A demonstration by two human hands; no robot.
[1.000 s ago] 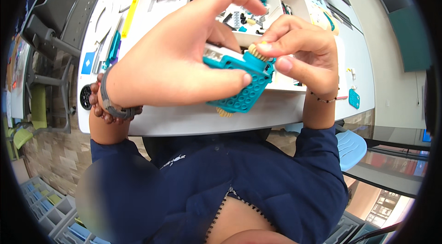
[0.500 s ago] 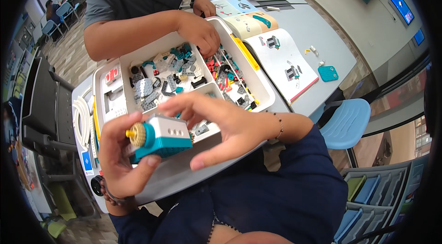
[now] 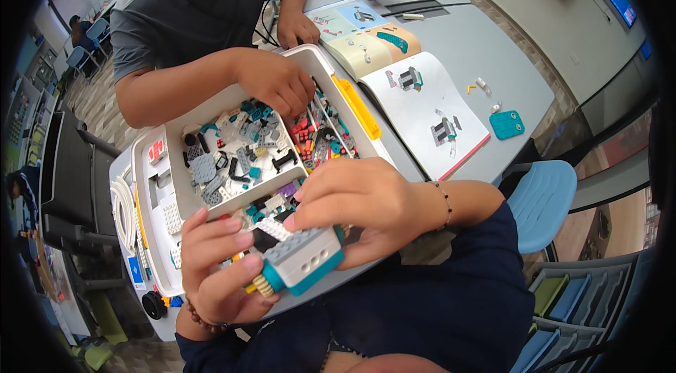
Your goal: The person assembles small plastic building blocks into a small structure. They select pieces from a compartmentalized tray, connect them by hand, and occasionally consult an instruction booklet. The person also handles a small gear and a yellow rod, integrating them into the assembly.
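Note:
Both my hands are on a building-brick model [image 3: 314, 260], held low in front of me at the near side of the parts tray. It has a white and teal body with grey studded plates on top and a tan gear at its left end. My left hand [image 3: 220, 271] is closed round the gear end. My right hand [image 3: 362, 200] grips the other end from above, its fingertips near the white studded piece on top. My right fingers hide part of the model's far end.
A white parts tray [image 3: 156, 233] with sorted bricks lies beyond my hands. A co-worker's hand [image 3: 280, 88] reaches into it. Right of it lies an open instruction booklet [image 3: 461, 102], then a teal piece [image 3: 507, 125]. A black wheel [image 3: 153, 304] sits at the left.
My right hand has gone from open beside the model to closed on it. The model has turned so its grey studded top shows. The co-worker's hand is still over the tray.

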